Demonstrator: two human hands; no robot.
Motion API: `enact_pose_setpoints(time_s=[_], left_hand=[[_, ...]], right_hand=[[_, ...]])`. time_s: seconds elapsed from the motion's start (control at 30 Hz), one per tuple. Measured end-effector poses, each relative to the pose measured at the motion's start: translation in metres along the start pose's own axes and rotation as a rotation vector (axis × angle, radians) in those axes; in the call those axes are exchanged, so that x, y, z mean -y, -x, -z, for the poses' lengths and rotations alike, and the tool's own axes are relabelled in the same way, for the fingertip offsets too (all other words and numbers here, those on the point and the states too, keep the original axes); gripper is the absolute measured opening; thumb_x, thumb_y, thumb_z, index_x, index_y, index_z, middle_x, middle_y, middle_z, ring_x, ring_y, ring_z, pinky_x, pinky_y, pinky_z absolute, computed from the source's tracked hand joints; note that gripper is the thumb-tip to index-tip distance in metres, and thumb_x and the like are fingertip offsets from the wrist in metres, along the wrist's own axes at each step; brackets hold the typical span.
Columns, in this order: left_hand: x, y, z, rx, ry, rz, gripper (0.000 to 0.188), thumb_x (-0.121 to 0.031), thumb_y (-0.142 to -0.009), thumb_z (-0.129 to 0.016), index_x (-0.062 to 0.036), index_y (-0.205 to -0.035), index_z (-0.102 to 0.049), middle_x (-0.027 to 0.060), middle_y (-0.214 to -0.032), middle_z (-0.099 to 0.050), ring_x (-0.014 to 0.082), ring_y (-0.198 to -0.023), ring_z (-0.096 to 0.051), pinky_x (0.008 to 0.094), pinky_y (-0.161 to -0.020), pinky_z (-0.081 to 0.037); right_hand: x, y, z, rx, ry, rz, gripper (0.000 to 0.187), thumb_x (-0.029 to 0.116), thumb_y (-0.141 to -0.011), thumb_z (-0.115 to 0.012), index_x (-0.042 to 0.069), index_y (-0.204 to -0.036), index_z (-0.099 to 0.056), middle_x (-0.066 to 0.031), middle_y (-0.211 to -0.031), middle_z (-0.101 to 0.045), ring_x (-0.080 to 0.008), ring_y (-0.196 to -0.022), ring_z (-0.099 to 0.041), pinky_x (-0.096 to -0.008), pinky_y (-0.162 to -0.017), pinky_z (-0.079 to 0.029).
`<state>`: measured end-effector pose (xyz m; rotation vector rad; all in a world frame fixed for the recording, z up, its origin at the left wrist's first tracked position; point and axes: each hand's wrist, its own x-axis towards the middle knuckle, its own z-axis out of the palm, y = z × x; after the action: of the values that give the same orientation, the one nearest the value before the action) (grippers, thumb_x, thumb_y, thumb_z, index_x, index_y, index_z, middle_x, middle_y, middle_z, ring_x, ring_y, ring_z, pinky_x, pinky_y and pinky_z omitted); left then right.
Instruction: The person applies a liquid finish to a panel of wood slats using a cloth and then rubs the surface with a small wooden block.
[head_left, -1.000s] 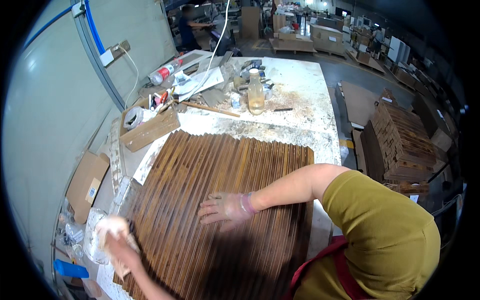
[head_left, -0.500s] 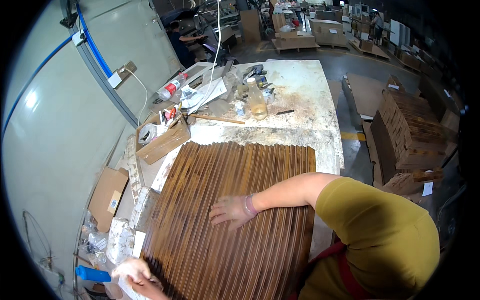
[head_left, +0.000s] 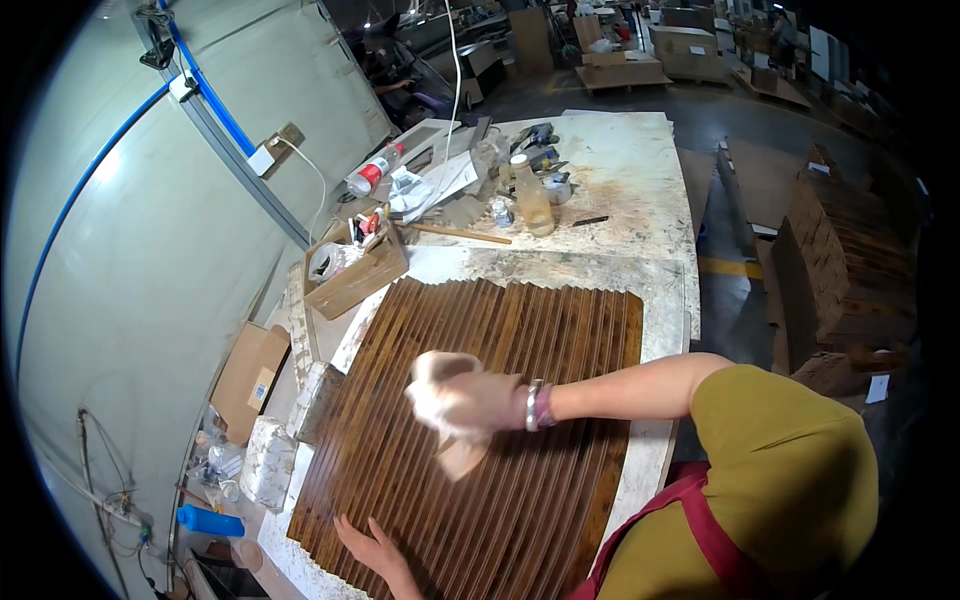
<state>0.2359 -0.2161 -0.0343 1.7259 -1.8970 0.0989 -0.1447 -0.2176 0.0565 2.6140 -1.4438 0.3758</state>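
Note:
A brown wooden panel of many ridged slats (head_left: 560,490) lies over the near part of the worktable. My right hand (head_left: 486,398) is above its middle, closed on a white cloth (head_left: 432,402); motion blurs both, and a loose corner hangs below the fist. Whether the cloth touches the slats I cannot tell. Near the panel's lower left edge rests my left hand (head_left: 374,552), fingers spread and holding nothing.
Beyond the panel, the white table (head_left: 630,160) carries a bottle of yellowish liquid (head_left: 534,208), a wooden stick (head_left: 460,234) and papers. A cardboard box of tools (head_left: 358,280) and a blue bottle (head_left: 210,520) are at left. Stacked slatted panels (head_left: 850,250) stand at right.
The white cloth has passed from my left hand to my right, which has lifted from the slats. My left hand has moved right onto the panel, and the view has shifted slightly.

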Motion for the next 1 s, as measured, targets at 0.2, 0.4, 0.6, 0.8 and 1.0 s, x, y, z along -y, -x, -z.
enact_pose_setpoints(time_s=[0.2,0.4,0.6,0.8,1.0], left_hand=[[-0.037,-0.009,-0.021,0.387,-0.316,0.194,0.059,-0.049,-0.102,-0.035,-0.0145,-0.15,-0.033,0.0115,-0.159,-0.022,0.0344,-0.145,-0.023,0.0556,-0.112,-0.023],[-0.004,0.017,-0.013,0.322,-0.32,0.177,0.055,-0.042,-0.102,-0.039,-0.0108,-0.147,-0.038,0.0154,-0.156,-0.029,0.0356,-0.143,-0.027,0.0521,-0.111,-0.026],[-0.009,0.001,-0.039,0.289,-0.306,0.089,0.056,-0.045,-0.103,-0.037,-0.0146,-0.15,-0.034,0.0147,-0.157,-0.027,0.0345,-0.143,-0.027,0.0523,-0.112,-0.024],[-0.003,0.017,-0.022,0.285,-0.284,0.154,0.056,-0.046,-0.103,-0.036,-0.0159,-0.15,-0.034,0.0133,-0.158,-0.026,0.0339,-0.144,-0.025,0.0538,-0.113,-0.021],[0.029,0.007,-0.029,0.413,-0.429,0.141,0.057,-0.042,-0.102,-0.039,-0.0105,-0.149,-0.035,0.0145,-0.157,-0.027,0.0377,-0.143,-0.025,0.0518,-0.114,-0.02]], right_hand=[[0.071,-0.012,-0.106,-0.229,-0.315,0.297,0.053,0.05,-0.088,-0.055,0.008,-0.12,-0.064,-0.0146,-0.134,-0.056,-0.033,-0.117,-0.057,-0.0546,-0.101,-0.041],[-0.023,0.005,-0.054,-0.186,-1.119,0.299,0.034,0.033,-0.095,-0.052,0.014,-0.122,-0.063,-0.0088,-0.135,-0.057,-0.0243,-0.122,-0.054,-0.0394,-0.104,-0.041],[-0.278,0.069,-0.001,0.114,-0.549,-0.753,0.035,0.022,-0.097,-0.054,0.009,-0.129,-0.058,-0.0093,-0.097,-0.072,-0.0134,-0.079,-0.068,-0.0252,-0.063,-0.057],[-0.152,-0.071,0.025,0.031,-1.07,-0.355,0.029,0.024,-0.1,-0.047,0.009,-0.119,-0.063,-0.0094,-0.102,-0.07,-0.0132,-0.075,-0.068,-0.0256,-0.06,-0.057],[0.058,-0.158,-0.131,-0.081,-0.472,0.473,0.026,0.025,-0.092,-0.056,0.01,-0.109,-0.069,-0.0117,-0.106,-0.068,-0.0228,-0.104,-0.064,-0.0389,-0.093,-0.052]])
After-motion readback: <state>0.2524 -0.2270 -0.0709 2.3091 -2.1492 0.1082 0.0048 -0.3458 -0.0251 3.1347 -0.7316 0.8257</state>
